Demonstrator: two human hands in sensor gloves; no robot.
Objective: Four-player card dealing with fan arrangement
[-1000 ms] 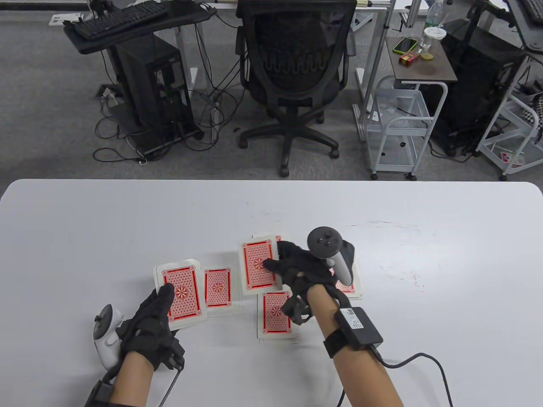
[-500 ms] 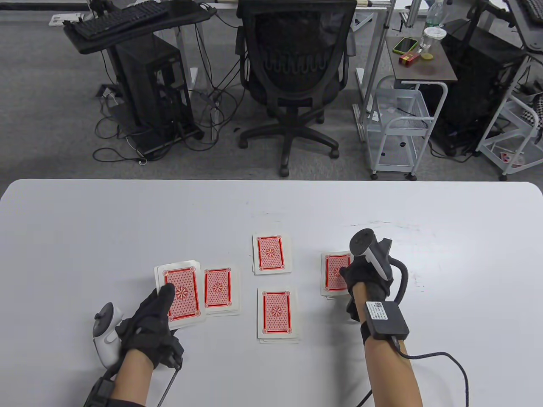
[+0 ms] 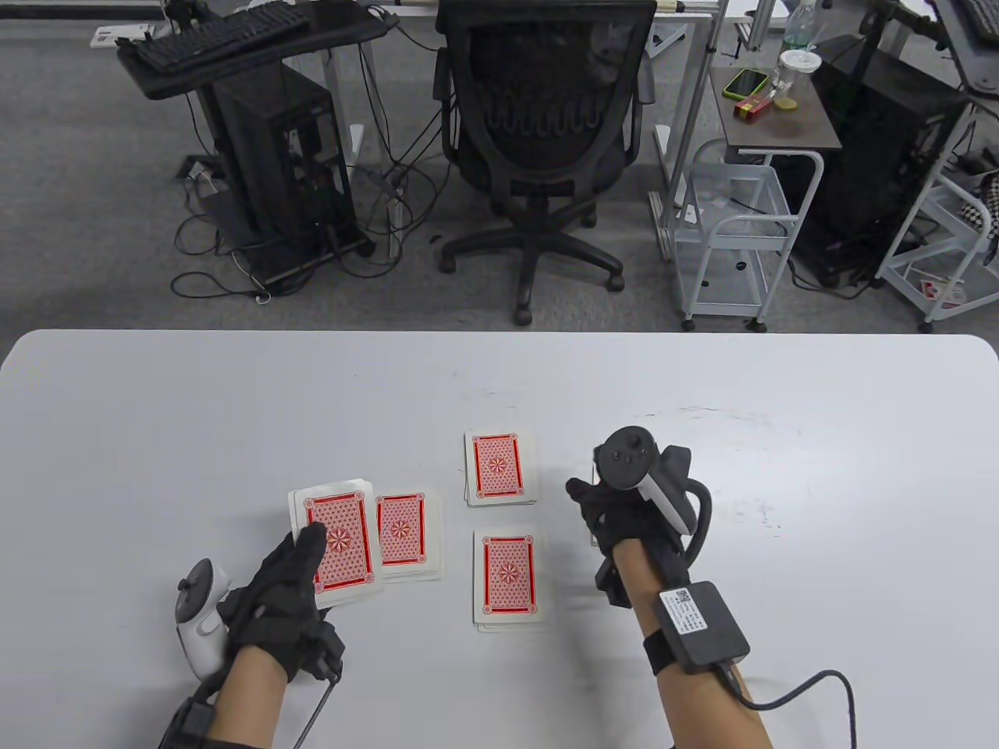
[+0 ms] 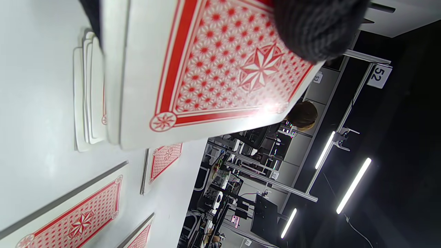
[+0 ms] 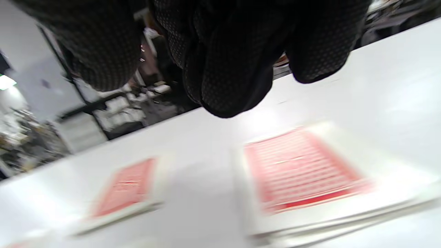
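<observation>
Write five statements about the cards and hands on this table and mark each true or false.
1. The left hand holds the deck. True.
2. All visible cards show their faces. False: only red patterned backs show.
3. The right hand hovers over the rightmost pile. True.
4. The near-centre pile overlaps the far-centre pile. False: bare table separates them.
5. The right hand carries a card. False: its fingers are seen holding none.
</observation>
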